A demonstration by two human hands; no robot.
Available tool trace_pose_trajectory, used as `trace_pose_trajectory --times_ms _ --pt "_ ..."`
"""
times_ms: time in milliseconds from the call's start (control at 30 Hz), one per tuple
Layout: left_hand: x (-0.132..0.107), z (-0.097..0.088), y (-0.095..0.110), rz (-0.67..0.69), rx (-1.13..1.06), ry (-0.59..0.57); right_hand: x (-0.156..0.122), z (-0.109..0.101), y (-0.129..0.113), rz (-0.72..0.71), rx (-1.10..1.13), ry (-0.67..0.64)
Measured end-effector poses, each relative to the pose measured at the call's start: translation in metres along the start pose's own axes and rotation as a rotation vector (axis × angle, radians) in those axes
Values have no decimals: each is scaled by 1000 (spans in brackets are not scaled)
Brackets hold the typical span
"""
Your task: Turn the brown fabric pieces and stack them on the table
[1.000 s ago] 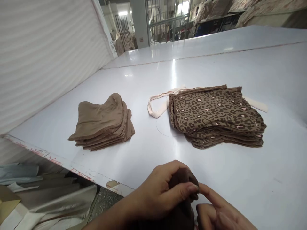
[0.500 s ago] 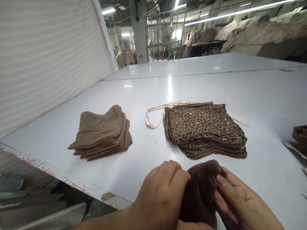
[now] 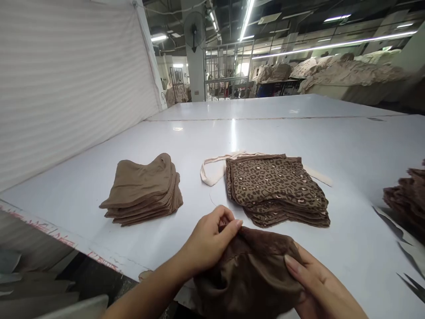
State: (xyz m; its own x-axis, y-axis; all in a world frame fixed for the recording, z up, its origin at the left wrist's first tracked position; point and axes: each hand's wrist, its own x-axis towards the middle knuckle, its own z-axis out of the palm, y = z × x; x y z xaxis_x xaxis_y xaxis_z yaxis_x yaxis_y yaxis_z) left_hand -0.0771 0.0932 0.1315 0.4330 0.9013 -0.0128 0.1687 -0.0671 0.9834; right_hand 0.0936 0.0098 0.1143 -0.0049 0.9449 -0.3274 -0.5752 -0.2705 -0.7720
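Observation:
A dark brown piece of fabric (image 3: 255, 274), with a fuzzy band along its top edge and a smoother face below, is stretched between my hands above the table's near edge. My left hand (image 3: 212, 239) pinches its upper left corner between thumb and fingers. On the other side, my right hand (image 3: 315, 279) grips the right edge, thumb in front and fingers behind. Just beyond lies a stack of leopard-print fabric pieces (image 3: 275, 184), resting over a cream strip (image 3: 212, 175). Farther left sits a stack of plain brown fabric pieces (image 3: 142, 188).
The white table (image 3: 199, 137) stretches far ahead. At the right edge lie a dark brown fuzzy pile (image 3: 407, 199) and dark pointed blades (image 3: 413, 285), perhaps scissors. A white ribbed sheet (image 3: 76, 71) rises on the left. Heaped fabric (image 3: 355, 71) stands in the background.
The bunched brown fabric is now spread out, showing its smooth face. My left hand has turned, its thumb now visible on the edge. The view has tilted up and shifted slightly right.

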Motion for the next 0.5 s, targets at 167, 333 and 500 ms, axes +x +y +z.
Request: trace_pose_trajectory --times_ms 167,333,500 --pt "-14 11 -5 275 288 -136 11 2 16 12 59 -60" --pt "-16 18 -13 56 -72 -217 14 -7 20 -95 -133 93" --pt "-5 5 -6 -266 -390 -364 11 -5 10 -48 -99 117"
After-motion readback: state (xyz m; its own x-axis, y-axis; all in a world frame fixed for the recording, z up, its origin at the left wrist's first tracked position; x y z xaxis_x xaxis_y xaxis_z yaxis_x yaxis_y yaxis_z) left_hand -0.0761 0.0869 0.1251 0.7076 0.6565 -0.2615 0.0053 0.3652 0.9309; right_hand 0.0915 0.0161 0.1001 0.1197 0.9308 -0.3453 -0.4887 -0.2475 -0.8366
